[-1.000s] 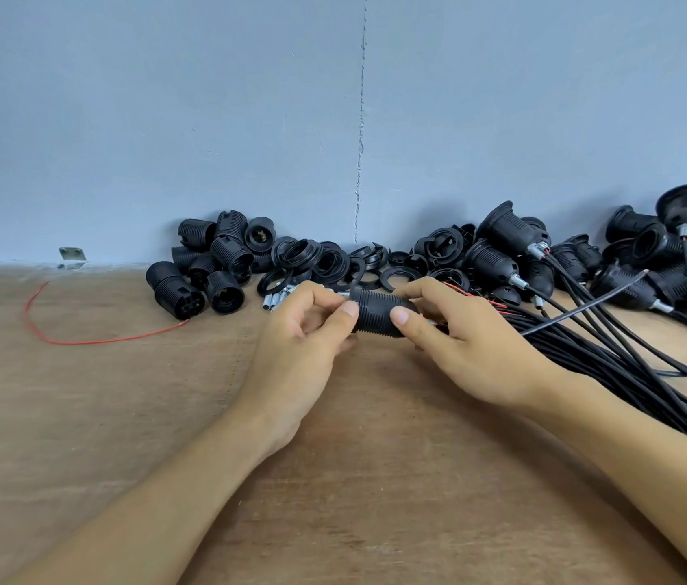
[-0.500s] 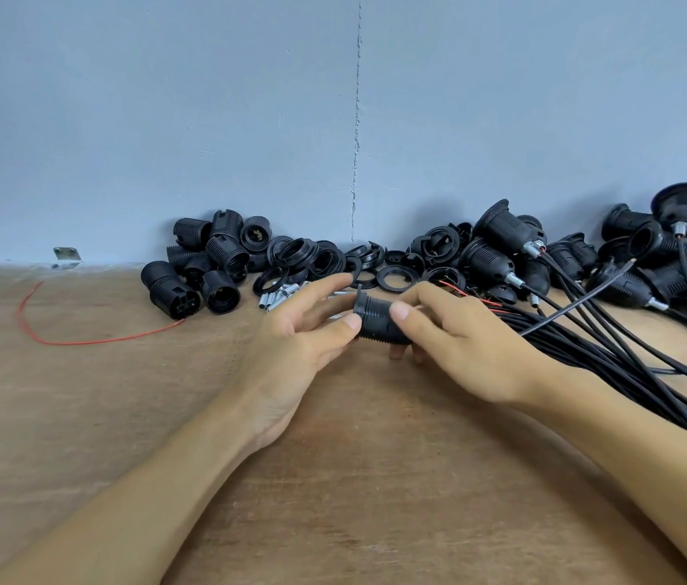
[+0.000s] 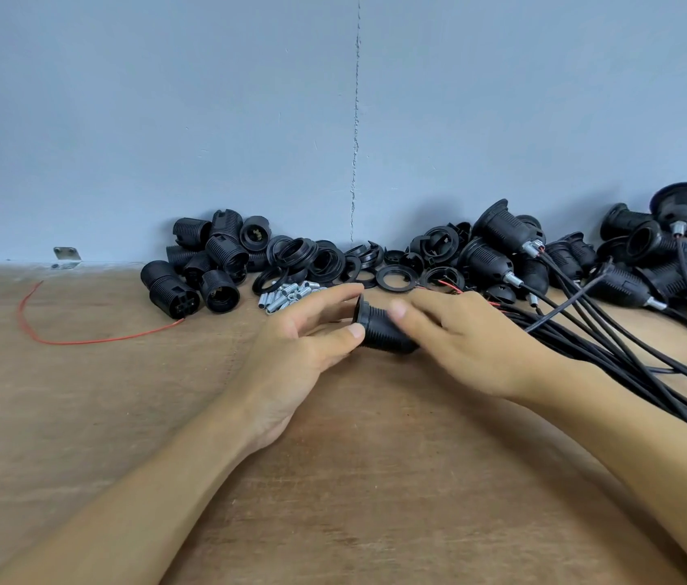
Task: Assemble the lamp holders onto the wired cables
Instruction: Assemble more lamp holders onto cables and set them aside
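Note:
A black ribbed lamp holder (image 3: 380, 333) lies sideways just above the wooden table (image 3: 333, 479), held between both hands. My left hand (image 3: 304, 348) pinches its flanged rim between thumb and forefinger. My right hand (image 3: 468, 344) wraps its fingers over the holder's body from the right; these fingers are blurred. A bundle of black cables (image 3: 629, 365) with red wire ends runs from under my right hand off to the right edge.
Along the blue wall lie loose black holder bodies (image 3: 206, 268), threaded rings (image 3: 325, 263), small metal tubes (image 3: 287, 295) and, at the right, holders fitted on cables (image 3: 502, 234). A loose red wire (image 3: 80, 339) curls on the left.
The holder has sunk a little and turned, so its flanged rim now shows on the left. My left fingers have straightened along that rim, and my right fingers have slid over the body.

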{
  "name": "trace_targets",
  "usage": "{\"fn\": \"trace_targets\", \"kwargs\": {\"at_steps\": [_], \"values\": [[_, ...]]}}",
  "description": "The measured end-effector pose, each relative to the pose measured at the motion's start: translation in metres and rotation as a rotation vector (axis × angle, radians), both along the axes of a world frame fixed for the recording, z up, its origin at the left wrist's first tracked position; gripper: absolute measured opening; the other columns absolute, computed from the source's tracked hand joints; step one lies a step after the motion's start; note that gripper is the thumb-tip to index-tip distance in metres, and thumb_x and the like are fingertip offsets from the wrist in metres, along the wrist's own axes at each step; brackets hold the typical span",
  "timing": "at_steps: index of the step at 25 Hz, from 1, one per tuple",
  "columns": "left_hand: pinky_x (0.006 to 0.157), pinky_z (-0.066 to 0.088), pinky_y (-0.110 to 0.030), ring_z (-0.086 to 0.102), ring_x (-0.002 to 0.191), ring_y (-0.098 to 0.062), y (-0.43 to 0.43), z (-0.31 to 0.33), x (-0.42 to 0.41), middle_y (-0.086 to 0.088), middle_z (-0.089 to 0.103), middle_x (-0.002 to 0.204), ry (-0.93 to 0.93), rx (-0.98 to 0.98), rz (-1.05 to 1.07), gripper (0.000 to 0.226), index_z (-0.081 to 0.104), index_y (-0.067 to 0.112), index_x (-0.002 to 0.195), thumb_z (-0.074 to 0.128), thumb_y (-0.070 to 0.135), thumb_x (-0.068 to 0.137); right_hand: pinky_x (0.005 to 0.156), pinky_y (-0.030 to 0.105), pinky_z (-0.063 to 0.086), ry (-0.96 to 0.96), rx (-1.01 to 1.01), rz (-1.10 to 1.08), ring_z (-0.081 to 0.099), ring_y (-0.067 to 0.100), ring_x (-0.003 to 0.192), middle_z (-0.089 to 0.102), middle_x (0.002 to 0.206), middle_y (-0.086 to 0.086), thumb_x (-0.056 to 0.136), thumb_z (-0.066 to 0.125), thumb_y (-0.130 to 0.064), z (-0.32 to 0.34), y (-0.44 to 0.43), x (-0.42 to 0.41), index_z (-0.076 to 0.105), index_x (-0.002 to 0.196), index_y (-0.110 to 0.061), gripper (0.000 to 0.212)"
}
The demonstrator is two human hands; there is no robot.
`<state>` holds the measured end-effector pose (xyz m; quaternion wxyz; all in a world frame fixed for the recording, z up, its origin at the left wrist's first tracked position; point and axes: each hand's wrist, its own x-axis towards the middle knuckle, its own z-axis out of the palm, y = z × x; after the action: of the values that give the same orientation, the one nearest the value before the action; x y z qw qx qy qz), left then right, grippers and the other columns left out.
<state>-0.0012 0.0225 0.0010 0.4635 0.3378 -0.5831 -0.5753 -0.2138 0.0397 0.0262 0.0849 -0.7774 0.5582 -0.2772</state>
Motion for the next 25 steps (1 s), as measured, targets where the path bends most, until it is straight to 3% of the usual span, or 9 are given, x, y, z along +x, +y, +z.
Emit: {"fn": "trace_targets", "kwargs": {"at_steps": [2, 5, 7, 11, 14, 17, 19, 22, 25], "values": [[0.104, 0.050, -0.037, 0.067, 0.116, -0.010, 0.000, -0.001, -0.001, 0.005, 0.075, 0.118, -0.001, -0.006, -0.011, 0.040, 0.074, 0.028, 0.119, 0.073, 0.010, 0.084, 0.071, 0.037, 0.044, 0.045, -0.018, -0.008, 0.056, 0.012, 0.072, 0.061, 0.074, -0.008, 0.095, 0.031, -0.066, 0.005, 0.002, 0.000, 0.061, 0.089, -0.021, 0.055], [0.101, 0.053, -0.037, 0.069, 0.114, -0.011, -0.003, -0.003, -0.002, 0.002, 0.075, 0.117, 0.035, 0.025, -0.002, 0.043, 0.074, 0.026, 0.119, 0.071, 0.015, 0.078, 0.091, 0.028, 0.041, 0.185, -0.001, 0.011, 0.050, -0.001, 0.092, 0.053, 0.109, -0.020, 0.076, 0.062, -0.072, 0.008, 0.004, 0.004, 0.050, 0.132, -0.034, 0.069], [0.099, 0.055, -0.034, 0.068, 0.115, -0.013, -0.005, -0.004, -0.001, 0.002, 0.075, 0.116, 0.039, 0.020, -0.009, 0.040, 0.073, 0.026, 0.120, 0.071, 0.010, 0.084, 0.100, 0.032, 0.038, 0.180, -0.057, 0.020, 0.046, -0.001, 0.094, 0.052, 0.111, -0.019, 0.081, 0.072, -0.057, 0.005, 0.005, 0.006, 0.044, 0.136, -0.028, 0.068], [0.099, 0.054, -0.033, 0.068, 0.117, -0.015, -0.005, -0.004, 0.001, 0.000, 0.075, 0.117, 0.051, 0.022, -0.003, 0.037, 0.072, 0.022, 0.122, 0.068, 0.003, 0.090, 0.111, 0.034, 0.026, 0.223, -0.162, 0.061, 0.052, 0.011, 0.118, 0.064, 0.124, -0.009, 0.098, 0.040, -0.062, 0.004, 0.007, 0.008, 0.033, 0.150, -0.019, 0.067], [0.102, 0.053, -0.037, 0.069, 0.114, -0.012, -0.005, -0.004, -0.001, 0.001, 0.075, 0.116, 0.036, 0.024, 0.014, 0.036, 0.071, 0.022, 0.122, 0.067, 0.001, 0.093, 0.114, 0.035, 0.027, 0.345, -0.160, 0.043, 0.046, 0.012, 0.126, 0.053, 0.130, -0.009, 0.082, 0.059, -0.070, 0.002, 0.005, 0.009, 0.026, 0.154, -0.021, 0.093], [0.102, 0.053, -0.037, 0.069, 0.114, -0.012, -0.005, -0.004, 0.000, 0.000, 0.075, 0.118, 0.039, 0.037, 0.007, 0.036, 0.071, 0.023, 0.123, 0.064, 0.001, 0.095, 0.112, 0.030, 0.026, 0.227, -0.178, 0.099, 0.048, 0.012, 0.123, 0.059, 0.130, -0.009, 0.093, 0.061, -0.050, -0.001, 0.003, 0.009, 0.025, 0.155, -0.016, 0.079], [0.102, 0.053, -0.039, 0.069, 0.115, -0.013, -0.006, -0.004, 0.000, -0.002, 0.075, 0.119, 0.056, 0.050, 0.006, 0.035, 0.071, 0.021, 0.123, 0.064, 0.002, 0.095, 0.113, 0.028, 0.023, 0.173, -0.175, 0.122, 0.045, 0.007, 0.126, 0.058, 0.137, -0.011, 0.099, 0.047, -0.051, -0.001, 0.003, 0.006, 0.023, 0.157, -0.016, 0.071], [0.103, 0.053, -0.041, 0.069, 0.115, -0.015, -0.006, -0.004, 0.000, -0.003, 0.075, 0.118, 0.069, 0.054, 0.007, 0.035, 0.073, 0.021, 0.121, 0.068, 0.006, 0.090, 0.113, 0.031, 0.027, 0.269, -0.174, 0.089, 0.045, 0.008, 0.125, 0.051, 0.134, -0.009, 0.086, 0.061, -0.064, -0.002, 0.003, 0.007, 0.021, 0.157, -0.021, 0.092], [0.102, 0.053, -0.041, 0.069, 0.115, -0.015, -0.008, -0.005, -0.001, -0.002, 0.075, 0.117, 0.079, 0.063, 0.009, 0.040, 0.075, 0.024, 0.117, 0.071, 0.016, 0.079, 0.108, 0.023, 0.027, 0.178, -0.172, 0.112, 0.051, 0.006, 0.119, 0.059, 0.125, -0.017, 0.097, 0.058, -0.045, -0.005, 0.001, 0.008, 0.022, 0.157, -0.018, 0.074]]}}
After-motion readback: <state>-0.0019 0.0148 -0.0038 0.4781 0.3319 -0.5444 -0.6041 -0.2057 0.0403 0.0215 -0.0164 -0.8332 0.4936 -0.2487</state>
